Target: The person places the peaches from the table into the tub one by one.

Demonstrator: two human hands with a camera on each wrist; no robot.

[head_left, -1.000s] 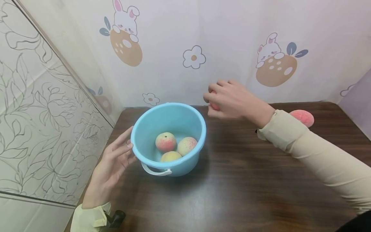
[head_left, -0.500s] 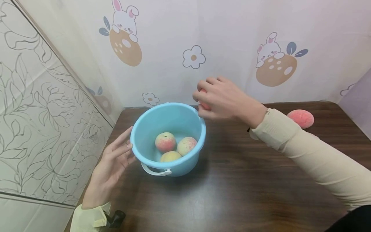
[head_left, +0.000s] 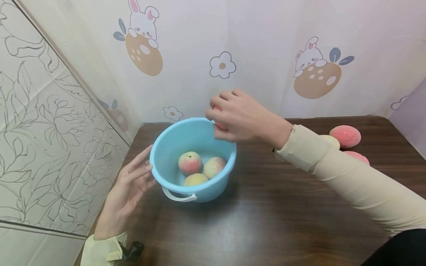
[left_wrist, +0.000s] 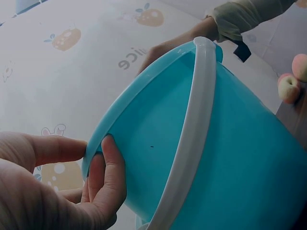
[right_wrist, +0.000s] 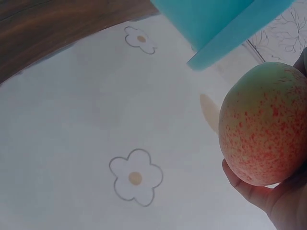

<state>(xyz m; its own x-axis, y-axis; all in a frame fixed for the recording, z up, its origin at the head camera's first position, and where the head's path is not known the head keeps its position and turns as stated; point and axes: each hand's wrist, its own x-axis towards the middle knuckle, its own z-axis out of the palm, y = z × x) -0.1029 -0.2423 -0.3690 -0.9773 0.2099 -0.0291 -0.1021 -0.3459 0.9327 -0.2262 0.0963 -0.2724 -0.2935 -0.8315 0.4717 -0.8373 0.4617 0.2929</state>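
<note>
A light blue bucket (head_left: pixel 199 127) with a white handle (head_left: pixel 179 197) stands on the dark wooden table. Three peaches lie inside it, among them a red-and-yellow peach (head_left: pixel 190 163) and a yellow one (head_left: pixel 196 179). My left hand (head_left: pixel 129 181) pinches the bucket's rim at its left side; the left wrist view shows thumb and fingers on either side of the rim (left_wrist: pixel 103 127). Above the bucket's far right rim, my right hand (head_left: pixel 237 116) grips another peach (right_wrist: pixel 264 124), pale with red speckles. From the head view, the fingers hide most of that peach.
More peaches lie at the table's back right: a red peach (head_left: pixel 345 136), a pale one (head_left: pixel 331 141) and a pink one (head_left: pixel 357 157) partly behind the right sleeve. A patterned curtain (head_left: pixel 259 55) hangs behind the table (head_left: pixel 266 218). A flower-patterned panel (head_left: pixel 56 129) rises at left.
My right hand has moved left with its peach, from beside the bucket to over its rim. The sleeve now uncovers more peaches at right. My left hand stays at the rim.
</note>
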